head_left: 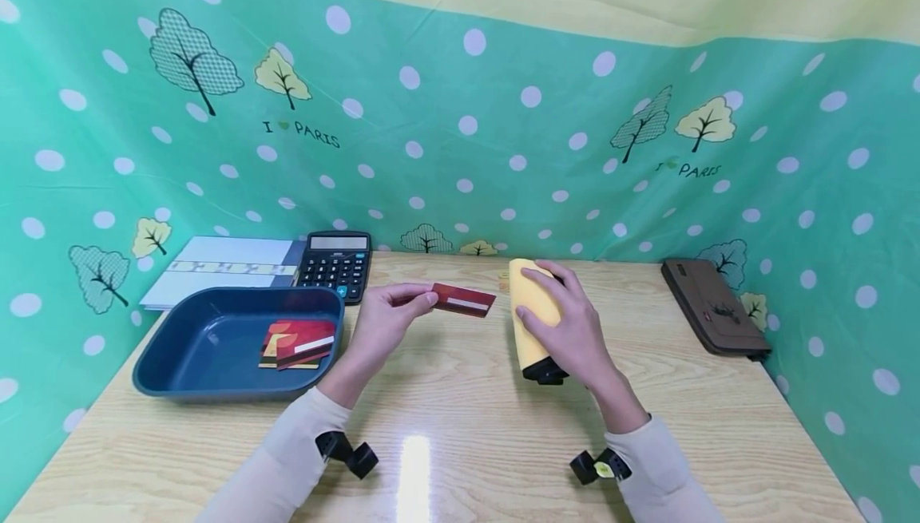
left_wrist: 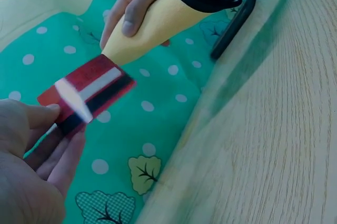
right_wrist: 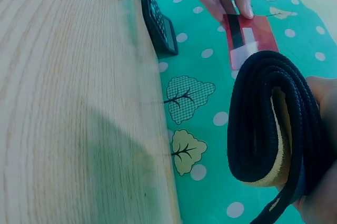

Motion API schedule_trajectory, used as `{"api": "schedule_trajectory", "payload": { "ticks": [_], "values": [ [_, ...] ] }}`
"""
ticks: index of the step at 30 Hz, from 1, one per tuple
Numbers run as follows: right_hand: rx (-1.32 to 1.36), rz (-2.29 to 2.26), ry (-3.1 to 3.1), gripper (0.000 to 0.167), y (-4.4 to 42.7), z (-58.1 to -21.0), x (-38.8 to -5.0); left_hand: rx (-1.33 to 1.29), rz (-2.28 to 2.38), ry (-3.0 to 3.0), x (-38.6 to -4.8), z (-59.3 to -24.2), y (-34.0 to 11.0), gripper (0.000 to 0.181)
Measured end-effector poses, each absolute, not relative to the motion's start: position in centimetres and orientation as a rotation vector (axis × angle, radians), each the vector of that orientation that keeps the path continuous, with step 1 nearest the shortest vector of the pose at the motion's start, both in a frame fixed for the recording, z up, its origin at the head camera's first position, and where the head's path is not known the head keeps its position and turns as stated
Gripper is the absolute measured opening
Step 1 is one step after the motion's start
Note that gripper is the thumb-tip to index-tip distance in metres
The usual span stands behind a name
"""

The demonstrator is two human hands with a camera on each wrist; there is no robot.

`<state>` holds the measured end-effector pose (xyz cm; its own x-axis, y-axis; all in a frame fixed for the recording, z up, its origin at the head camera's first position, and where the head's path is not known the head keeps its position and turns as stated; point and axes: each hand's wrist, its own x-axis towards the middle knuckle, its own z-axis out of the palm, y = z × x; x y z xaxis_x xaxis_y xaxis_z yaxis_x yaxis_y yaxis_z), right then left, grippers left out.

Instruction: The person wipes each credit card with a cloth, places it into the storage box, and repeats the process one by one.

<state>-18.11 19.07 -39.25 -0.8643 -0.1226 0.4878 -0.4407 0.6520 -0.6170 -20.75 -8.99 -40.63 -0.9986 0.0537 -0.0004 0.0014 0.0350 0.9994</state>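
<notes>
In the head view my left hand (head_left: 381, 322) pinches a red bank card (head_left: 467, 301) by one end, between thumb and fingers. A white strip and a dark magnetic stripe show on the card (left_wrist: 95, 84) in the left wrist view. My right hand (head_left: 573, 322) grips a rolled-up yellow cloth (head_left: 530, 299) with black edging, its coiled black end (right_wrist: 243, 129) filling much of the right wrist view. Card and roll are held a short way apart above the table. More red and gold cards (head_left: 298, 343) lie overlapped inside the blue basin (head_left: 223, 392), left of my left hand.
A black calculator (head_left: 336, 266) lies behind the basin, beside white papers (head_left: 223, 258) with a patterned band. To the right is a brown zipped pouch (head_left: 717, 307). A green dotted curtain (head_left: 460, 132) borders the wooden table (head_left: 474, 435) at the back and sides.
</notes>
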Motion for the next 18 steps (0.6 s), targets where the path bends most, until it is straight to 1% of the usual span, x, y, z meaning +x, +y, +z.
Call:
{"api": "schedule_trajectory", "payload": {
  "ticks": [10, 18],
  "values": [
    [0.433, 1.083, -2.478, 0.055, 18.87, -39.25, -17.98, 0.07, 2.33, 2.057, -20.8, -40.42, -8.71, 0.04],
    [0.466, 1.086, -2.445, 0.055, 18.51, -39.19, -17.85, 0.097, 2.314, 2.061, -20.76, -40.68, -8.68, 0.044]
  ]
}}
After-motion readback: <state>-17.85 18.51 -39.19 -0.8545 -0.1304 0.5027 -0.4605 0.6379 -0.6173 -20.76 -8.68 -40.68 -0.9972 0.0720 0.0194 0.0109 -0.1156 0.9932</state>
